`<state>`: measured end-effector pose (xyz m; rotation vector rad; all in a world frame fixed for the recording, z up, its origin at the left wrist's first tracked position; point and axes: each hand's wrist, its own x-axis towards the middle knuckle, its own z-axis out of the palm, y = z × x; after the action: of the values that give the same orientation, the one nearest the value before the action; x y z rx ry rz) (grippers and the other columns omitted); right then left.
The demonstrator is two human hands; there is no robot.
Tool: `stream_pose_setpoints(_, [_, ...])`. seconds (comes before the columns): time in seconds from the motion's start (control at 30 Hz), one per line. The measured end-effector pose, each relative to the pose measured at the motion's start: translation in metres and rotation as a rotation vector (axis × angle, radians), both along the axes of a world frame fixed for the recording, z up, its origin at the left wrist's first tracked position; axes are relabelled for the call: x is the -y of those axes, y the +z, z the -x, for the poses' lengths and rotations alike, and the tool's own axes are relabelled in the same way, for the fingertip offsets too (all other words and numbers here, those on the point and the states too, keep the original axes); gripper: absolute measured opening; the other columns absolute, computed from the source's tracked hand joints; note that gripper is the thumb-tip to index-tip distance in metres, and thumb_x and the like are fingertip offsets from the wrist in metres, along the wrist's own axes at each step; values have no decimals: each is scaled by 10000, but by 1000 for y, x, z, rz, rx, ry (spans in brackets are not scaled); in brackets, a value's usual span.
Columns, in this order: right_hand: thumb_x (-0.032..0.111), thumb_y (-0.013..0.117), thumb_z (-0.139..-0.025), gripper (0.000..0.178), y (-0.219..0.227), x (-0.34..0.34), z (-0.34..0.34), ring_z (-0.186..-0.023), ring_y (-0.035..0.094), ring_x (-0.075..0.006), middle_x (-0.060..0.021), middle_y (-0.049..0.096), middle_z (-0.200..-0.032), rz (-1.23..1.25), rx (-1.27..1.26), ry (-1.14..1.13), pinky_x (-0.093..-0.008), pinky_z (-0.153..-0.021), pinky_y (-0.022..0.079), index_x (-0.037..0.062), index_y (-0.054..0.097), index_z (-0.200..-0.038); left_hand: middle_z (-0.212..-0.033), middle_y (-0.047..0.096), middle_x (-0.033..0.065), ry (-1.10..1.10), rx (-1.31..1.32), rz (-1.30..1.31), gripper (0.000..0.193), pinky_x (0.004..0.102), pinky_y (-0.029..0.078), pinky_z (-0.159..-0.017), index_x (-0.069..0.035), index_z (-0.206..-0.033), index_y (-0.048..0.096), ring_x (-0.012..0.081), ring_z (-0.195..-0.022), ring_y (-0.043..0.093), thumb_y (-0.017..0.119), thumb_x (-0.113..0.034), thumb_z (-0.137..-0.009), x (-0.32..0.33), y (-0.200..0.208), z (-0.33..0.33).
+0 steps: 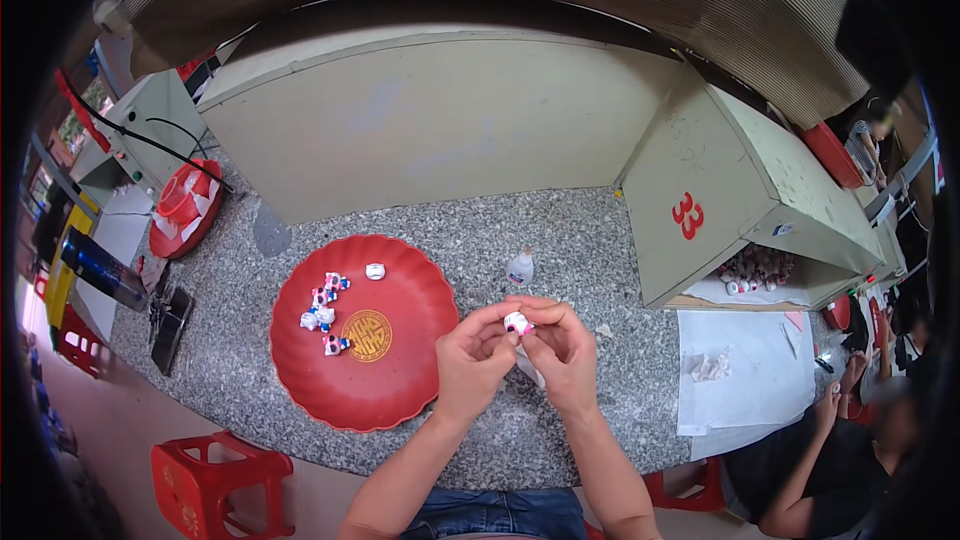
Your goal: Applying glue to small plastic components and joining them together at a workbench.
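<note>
Head view: both hands [472, 362] [562, 362] pinch a rounded figurine [517, 323] (white-pink) over speckled stone [430, 223].

Both our bare forearms angle up from below, the left forearm [408, 478] slanting in rightward, the right forearm [606, 465] leaning in leftward, and our wrists draw closer together than our elbows! Out in front, our left hand [470, 358] and right hand [566, 355] face each other, side by side, palms turned inward, and look at those fingers, curled over on both sides! Our thumbs [542, 352] lie on the near side, tips angled inward, both hands set in a tight two-handed pinch, fingertips close together
</note>
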<state>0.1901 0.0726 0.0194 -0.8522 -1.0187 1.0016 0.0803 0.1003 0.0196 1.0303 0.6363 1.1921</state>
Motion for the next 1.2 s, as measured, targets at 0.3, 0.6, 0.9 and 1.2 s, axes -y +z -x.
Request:
stream_pose_setpoints(0.3, [-93, 527, -778, 268, 6, 0, 0, -1036, 520, -180, -148, 511, -1133, 41, 0, -25, -299, -879, 431, -21, 519, -1036, -1009, 603, 137, -161, 271, 232, 301, 293, 502, -782, 33, -1108, 520, 201, -914, 610, 562, 7, -811, -7, -3, 3])
stream_pose_setpoints(0.6, [-88, 526, -779, 247, 9, 0, -2, -1013, 523, -167, -139, 521, -1117, 4, -32, -37, -294, -873, 428, -18, 531, -1016, -1021, 598, 126, -231, 383, 280, 322, 303, 498, -806, 20, -1132, 515, 186, -923, 598, 545, -24, -815, -4, 1, 3])
stream_pose_setpoints(0.9, [-120, 530, -747, 282, 9, 1, 0, -1008, 524, -160, -149, 499, -1142, -31, 80, -66, -273, -846, 429, -3, 537, -1003, -1042, 575, 118, -223, 337, 183, 251, 313, 470, -836, 21, -1083, 533, 182, -967, 566, 522, 10, -833, -5, -4, 4])
stream_pose_setpoints(1.2, [-125, 532, -738, 271, 9, 2, 1, -1000, 532, -167, -148, 501, -1123, -93, 147, -103, -268, -827, 444, -7, 533, -981, -1075, 565, 137, -234, 362, 106, 280, 309, 464, -842, 40, -1108, 514, 187, -985, 565, 515, 35, -828, -4, -7, 4])
